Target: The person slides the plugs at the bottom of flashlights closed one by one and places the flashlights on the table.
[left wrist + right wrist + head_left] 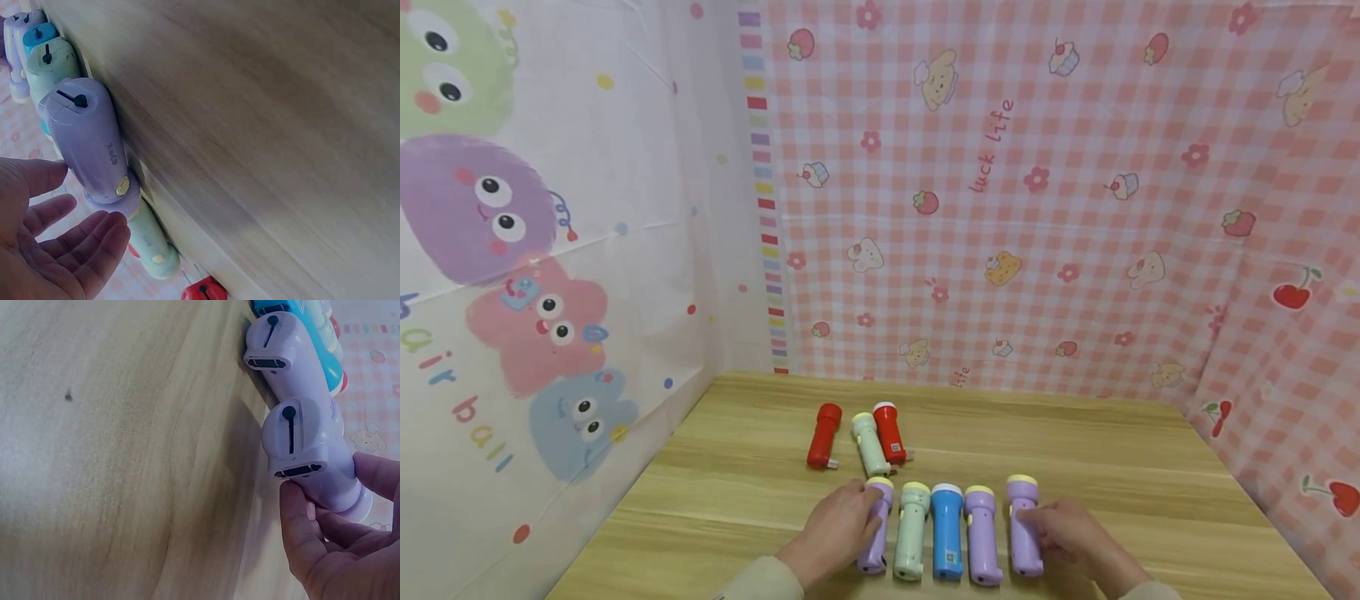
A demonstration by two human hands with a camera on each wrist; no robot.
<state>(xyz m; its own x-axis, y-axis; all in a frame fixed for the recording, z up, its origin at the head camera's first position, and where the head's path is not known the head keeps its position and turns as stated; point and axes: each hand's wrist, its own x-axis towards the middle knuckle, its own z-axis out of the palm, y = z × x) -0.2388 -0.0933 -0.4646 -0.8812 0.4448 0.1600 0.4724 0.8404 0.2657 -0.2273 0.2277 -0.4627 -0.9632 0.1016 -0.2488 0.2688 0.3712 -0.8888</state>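
A side-by-side row of small flashlights lies near the table's front. My left hand (838, 533) is at the leftmost purple flashlight (90, 140); in the left wrist view its thumb is against the side and the other fingers are loosely spread near the head. At the right end, my right hand (1071, 533) pinches another purple flashlight (334, 472) between thumb and fingers. Between them lie a pale green flashlight (912, 533), a blue flashlight (947, 533) and a third purple flashlight (982, 537). All the row's heads point away from me.
Behind the row's left end lie a red flashlight (825, 437), a pale green flashlight (870, 446) and a white-rimmed red flashlight (889, 433). The wooden table (1075, 442) meets a pink checked cloth (970, 233) at the back and a white printed cloth (655, 275) on the left.
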